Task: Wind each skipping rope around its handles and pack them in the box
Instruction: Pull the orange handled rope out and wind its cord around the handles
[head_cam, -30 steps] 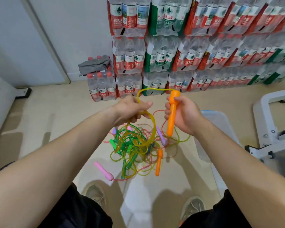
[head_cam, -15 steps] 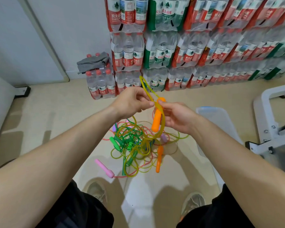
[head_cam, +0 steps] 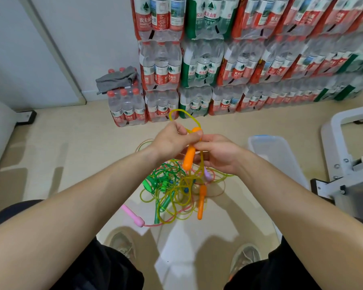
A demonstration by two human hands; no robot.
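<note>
Right hand [head_cam: 218, 154] curls round orange handle [head_cam: 188, 159], above rope tangle [head_cam: 174, 191]; handle's middle hidden by fingers. Left hand [head_cam: 172, 141] apparently pinches yellow rope [head_cam: 180, 110] at handle top. Clear box [head_cam: 281, 155] right of tangle, part-covered by forearm.

Bright, even indoor light; soft shadows on the floor [head_cam: 71, 143]; wide-angle bending at edges; slightly soft focus.
</note>
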